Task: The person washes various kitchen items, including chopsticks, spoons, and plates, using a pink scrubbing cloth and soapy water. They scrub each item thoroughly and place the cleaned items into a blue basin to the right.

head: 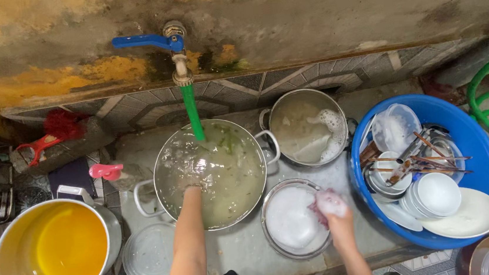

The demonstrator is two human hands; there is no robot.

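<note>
My left hand (192, 176) reaches into a large steel pot (163, 153) filled with cloudy water; the fingers are under the water and blurred. A green hose (192, 109) runs from a tap with a blue handle (142, 41) down into that pot. My right hand (332, 206) grips a foamy pink sponge over the right rim of a steel bowl (276, 235) full of white suds.
A second steel pot (305, 127) with soapy water sits behind the bowl. A blue basin (481, 146) on the right holds bowls, plates, lids and chopsticks. At the left stand a pot of yellow liquid (51, 252), a clear lid (148, 255) and a pink-capped bottle (107, 171).
</note>
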